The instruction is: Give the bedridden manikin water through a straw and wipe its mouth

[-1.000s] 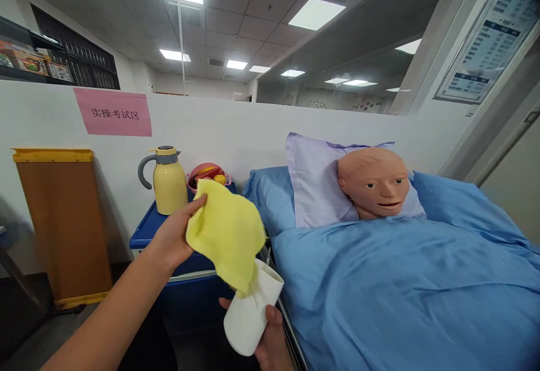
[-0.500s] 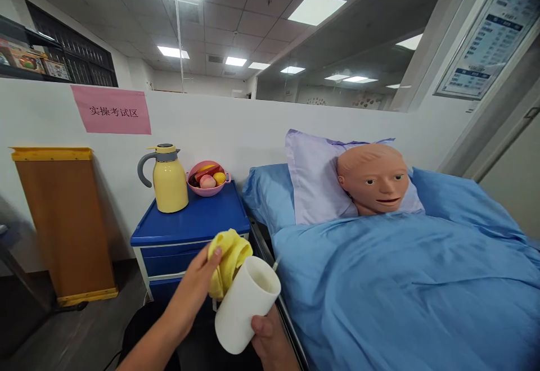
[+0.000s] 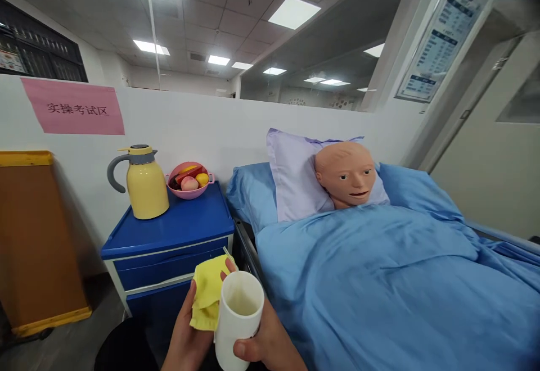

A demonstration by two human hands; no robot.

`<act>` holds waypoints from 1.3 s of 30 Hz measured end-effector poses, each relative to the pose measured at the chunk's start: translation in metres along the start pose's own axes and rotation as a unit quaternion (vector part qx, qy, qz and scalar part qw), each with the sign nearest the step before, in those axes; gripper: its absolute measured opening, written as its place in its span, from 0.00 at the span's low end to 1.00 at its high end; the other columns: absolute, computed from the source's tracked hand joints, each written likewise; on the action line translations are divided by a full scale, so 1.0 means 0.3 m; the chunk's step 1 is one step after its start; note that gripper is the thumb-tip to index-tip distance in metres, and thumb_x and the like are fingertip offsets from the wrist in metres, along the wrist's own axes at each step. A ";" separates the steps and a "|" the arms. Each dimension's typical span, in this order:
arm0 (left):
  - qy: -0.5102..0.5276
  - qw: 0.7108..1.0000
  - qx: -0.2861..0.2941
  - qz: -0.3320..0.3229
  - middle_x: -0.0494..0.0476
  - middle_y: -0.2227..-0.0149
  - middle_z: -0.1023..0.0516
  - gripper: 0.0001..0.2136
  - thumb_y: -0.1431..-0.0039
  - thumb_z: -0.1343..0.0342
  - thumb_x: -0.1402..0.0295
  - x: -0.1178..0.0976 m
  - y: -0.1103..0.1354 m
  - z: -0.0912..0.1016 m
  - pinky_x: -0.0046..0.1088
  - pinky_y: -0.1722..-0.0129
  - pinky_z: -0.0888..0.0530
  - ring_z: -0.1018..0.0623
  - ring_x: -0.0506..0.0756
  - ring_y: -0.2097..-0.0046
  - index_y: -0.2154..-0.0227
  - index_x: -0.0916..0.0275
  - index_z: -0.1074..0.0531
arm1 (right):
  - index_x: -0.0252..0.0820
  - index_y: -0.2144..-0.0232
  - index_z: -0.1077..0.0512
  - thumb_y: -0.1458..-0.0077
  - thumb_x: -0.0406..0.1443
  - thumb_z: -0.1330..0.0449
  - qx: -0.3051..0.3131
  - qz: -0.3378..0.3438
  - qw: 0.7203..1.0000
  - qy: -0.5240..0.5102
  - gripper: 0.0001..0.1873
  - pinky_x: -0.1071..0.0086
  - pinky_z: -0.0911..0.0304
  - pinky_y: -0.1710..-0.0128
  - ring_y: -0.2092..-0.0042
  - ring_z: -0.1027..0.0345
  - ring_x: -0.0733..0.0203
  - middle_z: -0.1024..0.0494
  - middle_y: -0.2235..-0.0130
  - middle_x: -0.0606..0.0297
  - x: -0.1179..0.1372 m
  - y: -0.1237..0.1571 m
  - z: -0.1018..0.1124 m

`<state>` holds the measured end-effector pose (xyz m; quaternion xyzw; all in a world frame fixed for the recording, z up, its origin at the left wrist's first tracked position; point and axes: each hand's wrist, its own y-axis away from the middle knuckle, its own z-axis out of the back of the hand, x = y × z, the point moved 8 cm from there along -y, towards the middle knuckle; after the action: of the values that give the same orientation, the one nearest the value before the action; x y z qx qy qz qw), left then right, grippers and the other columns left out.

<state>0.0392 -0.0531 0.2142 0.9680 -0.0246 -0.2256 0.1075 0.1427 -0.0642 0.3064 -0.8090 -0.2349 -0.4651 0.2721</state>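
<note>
Two things are held: the left hand point(image 3: 184, 329) bends round a soft, folded yellow cloth point(image 3: 206, 292), while the right hand point(image 3: 270, 340) curls firmly round a smooth white cylindrical cup point(image 3: 236, 326), thumb across its front. Cloth and cup sit side by side, before the flat-topped blue cabinet point(image 3: 198, 219) and left of the wrinkled, faintly shiny quilt point(image 3: 371, 281).
</note>
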 end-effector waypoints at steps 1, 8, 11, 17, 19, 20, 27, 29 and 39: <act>0.014 1.000 0.000 -0.012 0.64 0.57 0.19 0.18 0.38 0.48 0.59 0.008 -0.016 -0.004 0.40 0.44 0.30 0.23 0.64 0.49 0.52 0.66 0.26 | 0.49 0.41 0.43 0.68 0.44 0.25 -0.004 0.009 1.000 0.001 0.53 0.51 0.49 0.39 0.40 0.41 0.44 0.34 0.40 0.57 0.029 0.015 0.020; 0.032 0.999 -0.027 0.002 0.65 0.53 0.21 0.18 0.40 0.45 0.70 0.093 -0.124 -0.127 0.41 0.44 0.29 0.22 0.63 0.51 0.47 0.65 0.29 | 0.49 0.41 0.42 0.61 0.47 0.29 -0.139 0.129 0.960 0.208 0.47 0.49 0.40 0.44 0.41 0.38 0.40 0.41 0.36 0.53 0.379 0.124 0.262; 0.009 0.999 -0.047 0.015 0.65 0.52 0.21 0.22 0.42 0.44 0.73 0.136 -0.148 -0.212 0.43 0.46 0.27 0.21 0.63 0.52 0.44 0.66 0.33 | 0.48 0.44 0.36 0.60 0.46 0.30 -0.220 0.156 0.920 0.284 0.41 0.51 0.35 0.48 0.45 0.33 0.40 0.34 0.39 0.52 0.553 0.181 0.386; 0.012 0.998 -0.045 0.050 0.66 0.54 0.21 0.22 0.42 0.44 0.72 0.250 -0.179 -0.390 0.44 0.46 0.27 0.21 0.64 0.53 0.44 0.67 0.34 | 0.44 0.52 0.29 0.59 0.47 0.31 -0.370 0.196 0.855 0.307 0.31 0.56 0.29 0.62 0.57 0.26 0.43 0.21 0.54 0.52 0.794 0.303 0.653; 0.017 0.997 -0.040 0.057 0.66 0.54 0.21 0.21 0.41 0.45 0.71 0.292 -0.194 -0.432 0.44 0.45 0.28 0.22 0.64 0.52 0.44 0.67 0.33 | 0.44 0.53 0.29 0.58 0.47 0.31 -0.402 0.194 0.836 0.319 0.29 0.57 0.29 0.63 0.59 0.25 0.46 0.20 0.57 0.54 0.830 0.326 0.743; 0.018 0.997 -0.039 0.060 0.66 0.53 0.21 0.21 0.41 0.45 0.71 0.313 -0.202 -0.449 0.44 0.45 0.28 0.22 0.64 0.51 0.45 0.67 0.33 | 0.44 0.54 0.29 0.59 0.47 0.31 -0.414 0.188 0.829 0.325 0.29 0.57 0.29 0.63 0.60 0.25 0.46 0.20 0.58 0.55 0.841 0.331 0.787; 0.067 0.993 0.039 0.093 0.62 0.51 0.22 0.15 0.38 0.48 0.62 0.482 -0.281 -0.576 0.44 0.37 0.37 0.25 0.63 0.46 0.54 0.65 0.24 | 0.41 0.53 0.31 0.60 0.50 0.32 -0.419 0.124 0.819 0.371 0.34 0.57 0.30 0.64 0.61 0.25 0.47 0.19 0.59 0.54 0.850 0.280 1.003; 0.086 0.986 0.102 0.103 0.60 0.50 0.23 0.17 0.37 0.50 0.59 0.525 -0.315 -0.635 0.43 0.36 0.41 0.26 0.62 0.46 0.54 0.64 0.23 | 0.41 0.54 0.31 0.60 0.50 0.32 -0.407 0.117 0.816 0.393 0.33 0.57 0.30 0.63 0.61 0.26 0.48 0.20 0.60 0.55 0.848 0.257 1.036; 0.131 0.969 0.167 0.129 0.61 0.46 0.26 0.22 0.37 0.51 0.54 0.695 -0.425 -0.804 0.43 0.34 0.46 0.34 0.62 0.39 0.49 0.65 0.27 | 0.42 0.55 0.30 0.60 0.51 0.32 -0.384 0.112 0.836 0.376 0.31 0.57 0.31 0.63 0.62 0.27 0.49 0.20 0.60 0.57 0.796 0.251 1.191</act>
<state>0.3328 0.0987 0.3074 0.9820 -0.1722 -0.0741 -0.0247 0.5228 0.1457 0.3502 -0.6321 0.1755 -0.7526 0.0571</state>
